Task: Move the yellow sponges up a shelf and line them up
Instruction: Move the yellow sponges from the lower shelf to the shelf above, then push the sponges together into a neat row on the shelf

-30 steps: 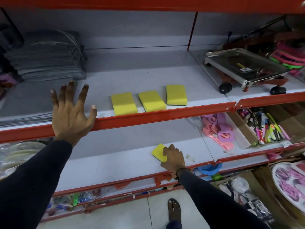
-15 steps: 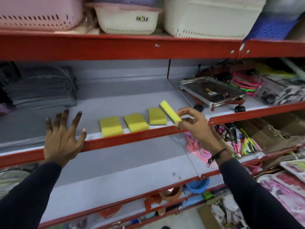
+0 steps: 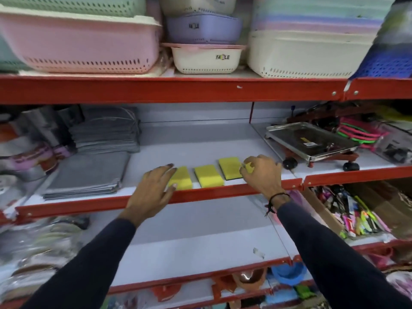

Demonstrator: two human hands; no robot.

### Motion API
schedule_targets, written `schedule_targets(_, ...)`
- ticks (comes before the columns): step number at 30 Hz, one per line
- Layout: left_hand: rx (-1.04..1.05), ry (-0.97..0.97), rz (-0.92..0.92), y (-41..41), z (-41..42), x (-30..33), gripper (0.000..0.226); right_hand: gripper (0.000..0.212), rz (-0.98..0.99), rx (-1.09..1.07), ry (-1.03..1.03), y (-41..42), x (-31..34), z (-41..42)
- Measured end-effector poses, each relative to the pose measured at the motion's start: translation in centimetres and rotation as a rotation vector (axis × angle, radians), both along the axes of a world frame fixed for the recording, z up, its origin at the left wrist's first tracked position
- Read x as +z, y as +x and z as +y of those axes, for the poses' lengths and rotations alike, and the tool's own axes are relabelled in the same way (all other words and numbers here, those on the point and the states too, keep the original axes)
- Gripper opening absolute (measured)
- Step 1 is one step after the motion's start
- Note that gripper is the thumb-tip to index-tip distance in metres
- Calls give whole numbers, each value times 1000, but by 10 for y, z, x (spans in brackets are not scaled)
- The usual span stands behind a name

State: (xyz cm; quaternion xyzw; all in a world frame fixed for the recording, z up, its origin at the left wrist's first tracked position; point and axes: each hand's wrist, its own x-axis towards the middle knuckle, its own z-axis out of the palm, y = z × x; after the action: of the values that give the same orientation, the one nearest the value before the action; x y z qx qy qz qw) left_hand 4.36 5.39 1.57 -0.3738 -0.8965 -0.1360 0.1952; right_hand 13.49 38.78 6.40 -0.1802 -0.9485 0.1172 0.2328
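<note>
Three yellow sponges lie in a row near the front of the middle shelf (image 3: 223, 191): the left sponge (image 3: 181, 181), the middle sponge (image 3: 209, 178) and the right sponge (image 3: 229, 167). My right hand (image 3: 262, 173) is curled over a fourth yellow sponge (image 3: 249, 167) just right of the row; only a sliver of yellow shows between the fingers. My left hand (image 3: 153, 189) rests on the shelf's red lip with fingers spread, its fingertips touching the left sponge's left edge. The white lower shelf (image 3: 200, 241) holds no sponge in view.
Folded grey cloths (image 3: 104, 132) and a flat grey stack (image 3: 87, 175) fill the shelf's left. A steel tray on wheels (image 3: 310, 139) stands right of my right hand. Plastic baskets (image 3: 84, 47) sit on the top shelf. A box of pens (image 3: 354, 217) is at lower right.
My right hand lifted a sponge from the lower shelf and brought it down at the right end of the row. My left hand slid right to the left sponge. The view tilted upward.
</note>
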Motion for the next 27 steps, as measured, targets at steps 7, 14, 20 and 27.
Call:
schedule_targets(7, 47, -127, -179, 21, 10, -1, 65, 40, -154, 459, -33, -21, -2, -65)
schedule_targets(14, 71, -126, -178, 34, 10, 4, 59, 58, -282, 519, 36, -24, -27, -102)
schedule_targets(20, 102, -140, -144, 39, 27, 6, 72, 58, -218, 509, -236, -20, -30, -118)
schedule_targets(27, 137, -310, -81, 44, 49, 4, 81, 56, -144, 467, -665, -20, -17, -98)
